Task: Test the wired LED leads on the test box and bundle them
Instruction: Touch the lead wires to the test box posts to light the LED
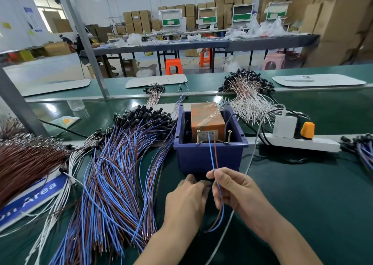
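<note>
Blue-and-brown lead pair (213, 155) pinched narrowly between thumb and forefinger of the right hand (232, 188), lower centre of the frame. Tips up at the near rim of the blue test box (193, 157), between two brass screws (198, 136); lower length looping below the palm. Left hand (187, 196) just beside, fingers curled at the foot of the box; grip there impossible to tell. Big heap of leads (121, 164) crowding the left. Open green desk (312, 194) at right, crossed by a white cable (250, 164), power strip (302, 143) beyond.
</note>
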The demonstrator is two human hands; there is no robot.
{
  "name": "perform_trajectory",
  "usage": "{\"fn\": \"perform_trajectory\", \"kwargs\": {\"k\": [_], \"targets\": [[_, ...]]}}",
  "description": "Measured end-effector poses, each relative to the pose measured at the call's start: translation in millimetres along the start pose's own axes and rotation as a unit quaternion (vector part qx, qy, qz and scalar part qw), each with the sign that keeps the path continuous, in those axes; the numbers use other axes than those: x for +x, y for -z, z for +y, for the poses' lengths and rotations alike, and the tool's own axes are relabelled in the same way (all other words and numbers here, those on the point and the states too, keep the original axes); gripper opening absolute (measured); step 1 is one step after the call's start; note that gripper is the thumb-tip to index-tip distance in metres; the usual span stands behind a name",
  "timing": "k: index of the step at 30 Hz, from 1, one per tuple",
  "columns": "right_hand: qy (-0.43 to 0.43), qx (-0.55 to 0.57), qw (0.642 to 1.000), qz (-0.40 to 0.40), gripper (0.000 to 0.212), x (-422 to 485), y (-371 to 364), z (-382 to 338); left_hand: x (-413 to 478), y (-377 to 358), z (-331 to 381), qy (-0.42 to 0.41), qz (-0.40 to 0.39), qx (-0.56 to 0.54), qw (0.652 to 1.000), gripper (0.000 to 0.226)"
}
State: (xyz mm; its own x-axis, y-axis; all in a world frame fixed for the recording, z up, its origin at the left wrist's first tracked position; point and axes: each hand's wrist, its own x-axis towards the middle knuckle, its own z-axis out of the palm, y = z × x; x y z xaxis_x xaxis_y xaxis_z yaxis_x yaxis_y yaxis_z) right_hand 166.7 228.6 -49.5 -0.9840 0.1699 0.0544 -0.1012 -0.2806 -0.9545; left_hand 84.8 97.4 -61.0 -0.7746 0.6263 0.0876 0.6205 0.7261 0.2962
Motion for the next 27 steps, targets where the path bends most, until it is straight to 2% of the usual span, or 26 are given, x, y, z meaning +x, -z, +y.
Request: {"fn": "perform_trajectory", "kwargs": {"k": [4,7,11,14,17,21,27], "targets": [[-0.023,-0.028,0.999,0.01,0.039,0.7,-0.3,4.9,8.7,-3.8,-3.8,-0.051,0.013,-0.005,0.999,0.025],[-0.026,-0.051,0.998,0.032,0.031,2.1,-2.6,8.1,9.8,-8.3,-7.0,-0.043,0.046,-0.098,0.993,0.021],[-0.002,-0.055,0.995,0.089,0.034,2.7,-6.8,10.3,6.9,-10.7,-9.8,0.004,0.097,-0.305,0.947,0.018],[0.014,-0.059,0.993,0.102,0.036,0.9,-8.9,9.7,4.5,-4.3,-6.2,0.003,0.144,-0.375,0.916,0.028],[0.016,-0.071,0.993,0.098,0.029,0.0,-10.7,8.5,1.5,4.3,0.7,-0.016,0.133,-0.463,0.876,0.026],[0.018,-0.092,0.992,0.089,0.02,0.3,-11.7,8.8,-2.9,11.0,7.6,-0.028,0.108,-0.542,0.833,0.022],[0.02,-0.108,0.99,0.088,0.021,1.0,-11.5,11.4,-1.6,13.9,7.6,-0.018,0.125,-0.578,0.806,0.014]]}}
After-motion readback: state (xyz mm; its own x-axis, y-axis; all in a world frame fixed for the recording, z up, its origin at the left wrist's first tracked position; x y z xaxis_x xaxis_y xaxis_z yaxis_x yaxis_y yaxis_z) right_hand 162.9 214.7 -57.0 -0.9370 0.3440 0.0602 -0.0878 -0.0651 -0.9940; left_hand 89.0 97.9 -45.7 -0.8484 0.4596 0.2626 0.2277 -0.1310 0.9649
